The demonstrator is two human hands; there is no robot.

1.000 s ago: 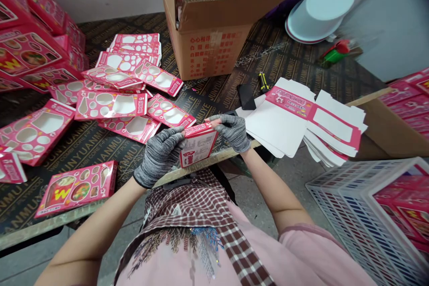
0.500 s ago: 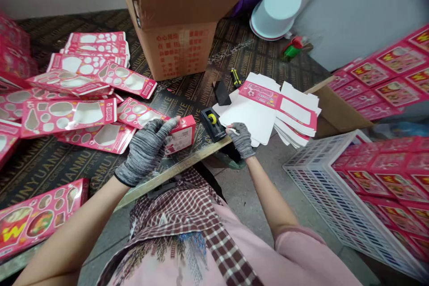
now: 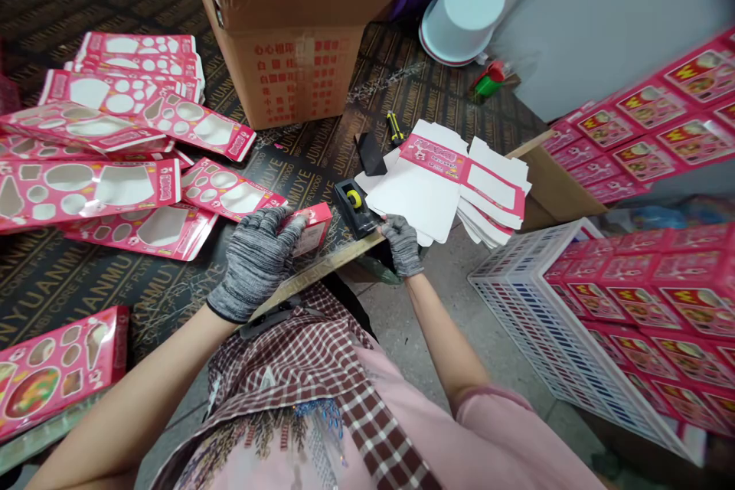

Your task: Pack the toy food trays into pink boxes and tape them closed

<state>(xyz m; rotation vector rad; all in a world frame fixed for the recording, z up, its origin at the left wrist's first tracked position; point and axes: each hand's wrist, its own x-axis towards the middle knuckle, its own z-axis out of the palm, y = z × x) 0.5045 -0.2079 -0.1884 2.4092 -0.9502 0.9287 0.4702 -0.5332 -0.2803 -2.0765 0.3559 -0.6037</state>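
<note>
My left hand [image 3: 261, 256], in a grey knit glove with bare fingertips, is closed around a pink carton [image 3: 311, 228] at the table's front edge. The glove hides much of the carton. Beside it stands a black tape dispenser [image 3: 351, 216] with a yellow core. My right hand [image 3: 400, 243], gloved the same way, has its fingers pinched together at the dispenser's front end. Whatever lies between those fingertips is too small to make out. Flat pink and white carton sheets [image 3: 425, 195] lie just behind my right hand.
Pink window cartons [image 3: 86, 182] lie in a loose heap at left. A cardboard box [image 3: 298, 84] stands at the back, near a pale bucket [image 3: 468, 11]. A yellow-black cutter [image 3: 394, 129] lies behind the sheets. At right, a white crate [image 3: 517, 298] holds packed cartons.
My right hand has come in close to the dispenser's front end. The carton in my left hand has tilted and sits slightly nearer the dispenser. The whole view has shifted a little.
</note>
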